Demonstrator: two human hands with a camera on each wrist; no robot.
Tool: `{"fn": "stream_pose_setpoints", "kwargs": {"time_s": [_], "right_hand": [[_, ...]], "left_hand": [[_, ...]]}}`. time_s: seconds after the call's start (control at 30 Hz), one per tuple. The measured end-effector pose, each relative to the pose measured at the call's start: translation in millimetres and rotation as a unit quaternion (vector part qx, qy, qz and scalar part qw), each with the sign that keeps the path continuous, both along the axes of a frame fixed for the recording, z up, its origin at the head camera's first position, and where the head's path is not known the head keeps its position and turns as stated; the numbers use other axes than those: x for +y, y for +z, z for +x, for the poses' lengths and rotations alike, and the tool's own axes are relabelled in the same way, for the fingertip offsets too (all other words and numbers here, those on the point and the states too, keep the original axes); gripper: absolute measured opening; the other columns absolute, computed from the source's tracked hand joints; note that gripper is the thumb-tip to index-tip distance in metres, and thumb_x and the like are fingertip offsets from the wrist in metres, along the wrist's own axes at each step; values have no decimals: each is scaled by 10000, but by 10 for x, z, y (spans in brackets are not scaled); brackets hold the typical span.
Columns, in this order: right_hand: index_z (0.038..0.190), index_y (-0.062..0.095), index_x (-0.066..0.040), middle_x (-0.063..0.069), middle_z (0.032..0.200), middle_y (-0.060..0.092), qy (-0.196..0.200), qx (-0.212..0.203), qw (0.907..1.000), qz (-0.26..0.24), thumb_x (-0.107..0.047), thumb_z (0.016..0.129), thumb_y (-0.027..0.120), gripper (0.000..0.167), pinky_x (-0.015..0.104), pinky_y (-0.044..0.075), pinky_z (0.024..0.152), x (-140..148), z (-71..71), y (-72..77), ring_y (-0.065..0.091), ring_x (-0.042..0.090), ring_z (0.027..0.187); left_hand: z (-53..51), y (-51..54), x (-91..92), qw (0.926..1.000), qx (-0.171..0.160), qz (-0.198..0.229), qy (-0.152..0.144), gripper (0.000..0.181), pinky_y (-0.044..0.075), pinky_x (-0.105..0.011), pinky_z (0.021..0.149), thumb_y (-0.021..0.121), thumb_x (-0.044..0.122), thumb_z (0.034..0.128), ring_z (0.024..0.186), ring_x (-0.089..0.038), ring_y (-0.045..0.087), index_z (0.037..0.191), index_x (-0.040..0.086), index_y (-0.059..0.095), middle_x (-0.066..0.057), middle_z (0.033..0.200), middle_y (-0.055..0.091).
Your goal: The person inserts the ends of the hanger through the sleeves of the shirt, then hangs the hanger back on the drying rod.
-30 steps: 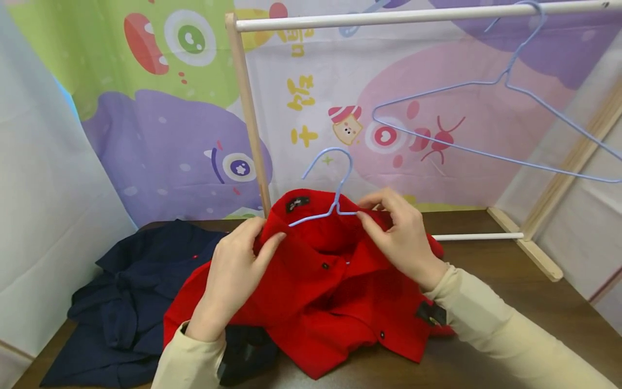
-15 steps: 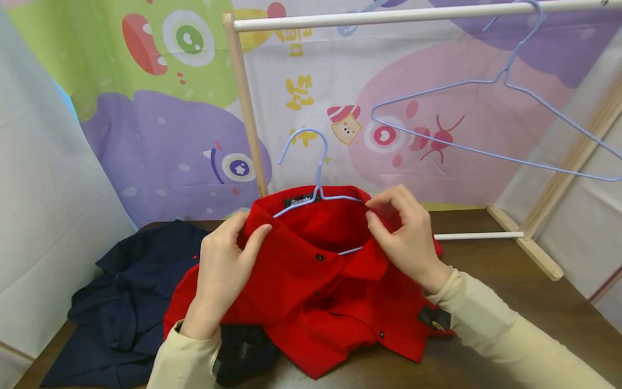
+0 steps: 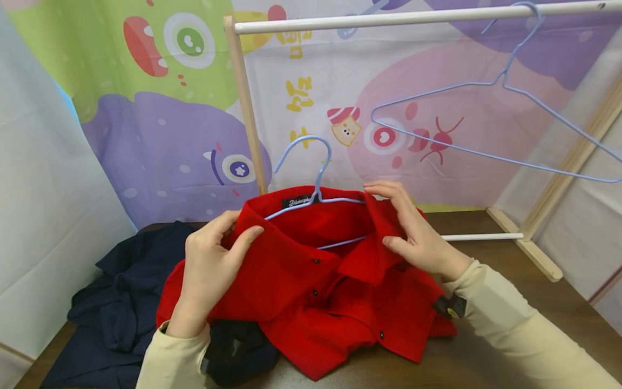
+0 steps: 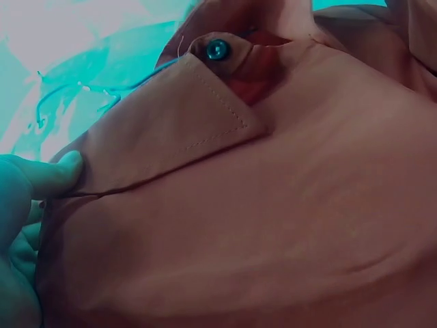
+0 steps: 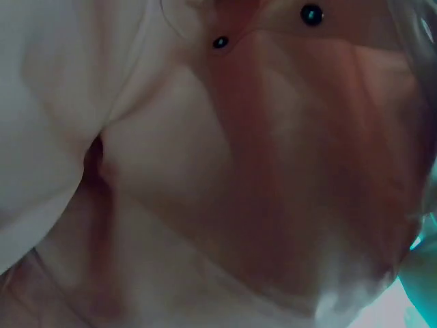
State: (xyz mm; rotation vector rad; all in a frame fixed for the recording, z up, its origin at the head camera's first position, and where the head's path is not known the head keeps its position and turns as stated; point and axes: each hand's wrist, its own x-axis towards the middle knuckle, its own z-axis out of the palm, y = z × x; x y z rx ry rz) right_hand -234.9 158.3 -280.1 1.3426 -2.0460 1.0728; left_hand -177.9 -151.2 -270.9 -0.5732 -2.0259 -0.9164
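A red shirt (image 3: 286, 270) lies with its collar raised, and a blue wire hanger (image 3: 318, 186) sits inside the neck, its hook standing above the collar and curving left. The left hand (image 3: 209, 265) pinches the collar's left side, thumb in front and fingers behind; in the left wrist view its thumb presses on the shirt (image 4: 225, 205). At the collar's right side is the right hand (image 3: 420, 232), thumb and fingers spread apart, fingertips at the collar's top edge and thumb against its front. The right wrist view shows mostly shirt (image 5: 273, 171), with a bit of the hand at the right edge.
A dark navy garment (image 3: 131, 302) lies on the table (image 3: 476, 292) at the left. Behind stands a rack with a white top rail (image 3: 369, 20), wooden posts and a white lower bar (image 3: 481, 236). Another blue hanger (image 3: 447, 146) hangs from the rail at the right.
The hanger and collar have shifted left, and the neck opening is wider. The left hand has moved left and down. The right hand has spread its thumb and fingers, loosening its pinch, and moved slightly right.
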Motion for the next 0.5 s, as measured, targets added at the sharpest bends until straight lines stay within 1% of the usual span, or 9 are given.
{"fn": "stream_pose_setpoints", "kwargs": {"time_s": [0.1,0.17,0.23,0.3,0.37,0.43,0.5], "right_hand": [[1342,335,-2,114,1332,398,-138,-57,9996,245,-71,730,570,659,238,239,1045,43,-13,-9,348,188,1241],[1334,360,-23,100,1294,450,-403,-57,9985,360,-60,725,659,679,202,274,1016,52,-8,-3,406,147,1182],[1306,397,-34,84,1220,515,-677,-19,9969,406,-61,689,747,710,184,326,969,45,-5,1,471,132,1100],[1256,443,-41,48,1088,581,-882,-59,9954,381,-65,653,793,697,174,389,867,33,5,3,526,103,959],[1173,496,-52,-3,930,611,-1071,-71,9936,343,-85,633,812,626,166,425,740,18,18,5,548,69,809],[1038,530,-69,-61,748,570,-1263,-22,9913,370,-122,635,815,497,153,407,601,2,41,7,504,29,647],[912,523,-93,-98,628,472,-1389,85,9893,439,-167,656,805,389,149,350,510,-19,65,11,420,9,550]], "left_hand": [[0,3,-14,10000,23,35,-65,168,381,-145,506,743,84,735,548,-62,437,887,89,671,27,650,565],[2,7,-21,10000,27,26,-72,176,372,-148,503,749,81,727,546,-63,428,885,95,673,30,643,555],[9,13,-22,9999,0,33,-112,183,369,-148,501,749,79,727,548,-62,426,893,101,675,33,648,557],[18,17,-18,9998,8,19,-177,197,366,-149,502,750,71,723,551,-60,423,903,102,676,33,655,560],[30,21,-8,9997,16,-49,-247,199,359,-148,503,749,75,727,554,-54,416,909,103,673,37,659,550],[39,19,4,9993,49,-132,-333,196,357,-146,507,747,80,731,562,-45,415,910,102,669,38,670,547],[48,19,21,9990,62,-218,-395,193,368,-141,517,744,93,738,576,-34,424,914,105,664,40,694,559]]}}
